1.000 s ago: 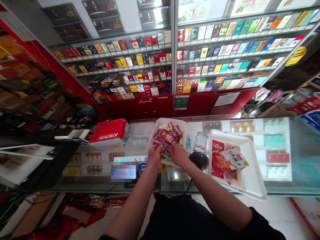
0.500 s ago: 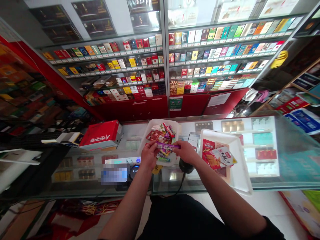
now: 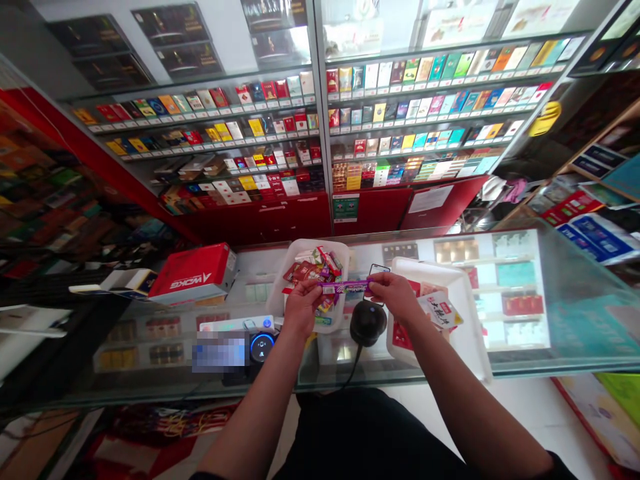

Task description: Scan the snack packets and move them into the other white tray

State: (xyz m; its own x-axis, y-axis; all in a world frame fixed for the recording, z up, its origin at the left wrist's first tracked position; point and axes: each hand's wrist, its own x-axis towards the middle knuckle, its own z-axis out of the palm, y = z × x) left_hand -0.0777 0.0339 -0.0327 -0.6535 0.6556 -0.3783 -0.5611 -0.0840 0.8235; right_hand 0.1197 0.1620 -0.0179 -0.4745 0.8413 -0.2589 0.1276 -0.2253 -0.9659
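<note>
A narrow purple candy pack [image 3: 345, 287] is stretched level between my two hands, its printed side facing up. My left hand [image 3: 303, 305] pinches its left end, over the near part of a white plastic tub [image 3: 286, 257] full of small wrapped sweets [image 3: 305, 270]. The other end is pinched by my right hand [image 3: 396, 293], beside a white tray [image 3: 473, 333] that holds red snack packets [image 3: 403, 335] and a white one [image 3: 440, 310]. Just below the pack stands a black round-headed scanner [image 3: 369, 323] with a cable. Behind my right hand lies a phone [image 3: 380, 269], partly hidden.
The glass counter [image 3: 520, 353] runs across in front of me. On its left are a red box [image 3: 193, 272] and a payment device [image 3: 261, 347] with a lit blue ring. Cigarette shelves [image 3: 320, 133] fill the wall behind.
My hands have drawn the purple pack rightward, partly off the tub and above the scanner. Its printed face now shows more. The whole view has shifted slightly.
</note>
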